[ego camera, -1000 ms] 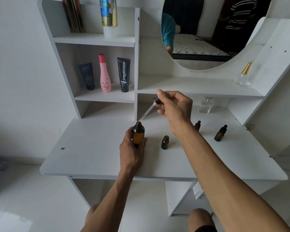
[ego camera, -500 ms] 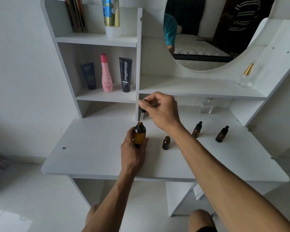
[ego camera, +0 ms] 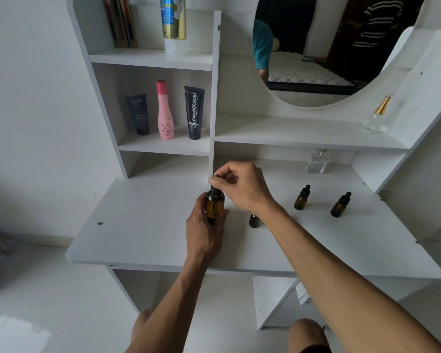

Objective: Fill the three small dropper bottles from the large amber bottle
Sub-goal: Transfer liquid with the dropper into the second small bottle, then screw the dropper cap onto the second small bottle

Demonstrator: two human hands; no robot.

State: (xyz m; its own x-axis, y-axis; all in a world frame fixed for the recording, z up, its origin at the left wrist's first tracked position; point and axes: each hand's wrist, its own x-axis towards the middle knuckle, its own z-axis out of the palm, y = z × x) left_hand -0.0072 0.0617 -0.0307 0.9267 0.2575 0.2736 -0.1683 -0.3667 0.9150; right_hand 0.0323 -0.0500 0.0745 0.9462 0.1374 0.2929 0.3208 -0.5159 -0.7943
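My left hand grips the large amber bottle, which stands upright on the white vanity table. My right hand pinches the black dropper cap at the bottle's neck, and the glass pipette shows inside the bottle. One small dropper bottle stands uncapped just right of it, partly hidden by my right wrist. Two more small amber dropper bottles, one and another, stand capped further right.
A clear glass perfume bottle stands at the table's back. The shelf holds a dark tube, a pink bottle and a black tube. Another clear bottle with a gold cap sits under the round mirror.
My right hand brought the dropper from up and right of the large bottle down into its neck, so the pipette now sits inside. My left hand kept hold of the bottle.
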